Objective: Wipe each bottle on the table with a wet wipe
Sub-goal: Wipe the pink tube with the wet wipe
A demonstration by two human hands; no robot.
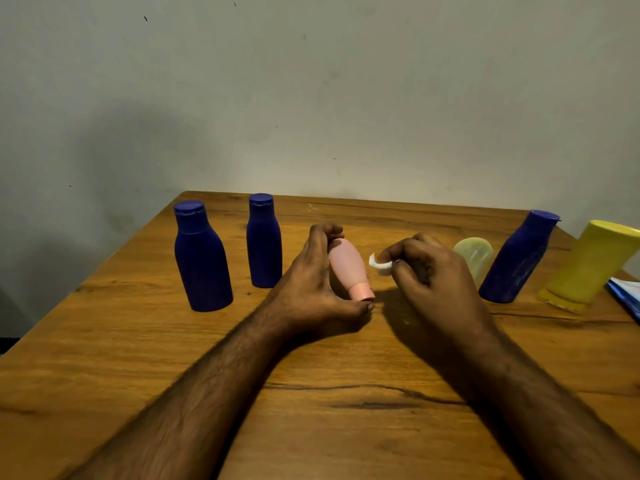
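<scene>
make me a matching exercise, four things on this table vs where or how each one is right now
Things:
1. pink bottle
2. wet wipe
3. yellow bottle
4. pale translucent bottle

States:
A. pinched in the right hand
B. behind the right hand, partly hidden
C. held in the left hand, cap toward the camera
D. near the table's right edge

Pairs: 1-C, 2-A, 3-D, 4-B

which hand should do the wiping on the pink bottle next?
Right. The right hand already pinches the wet wipe just beside the pink bottle, while the left hand grips that bottle, steadying it.
</scene>
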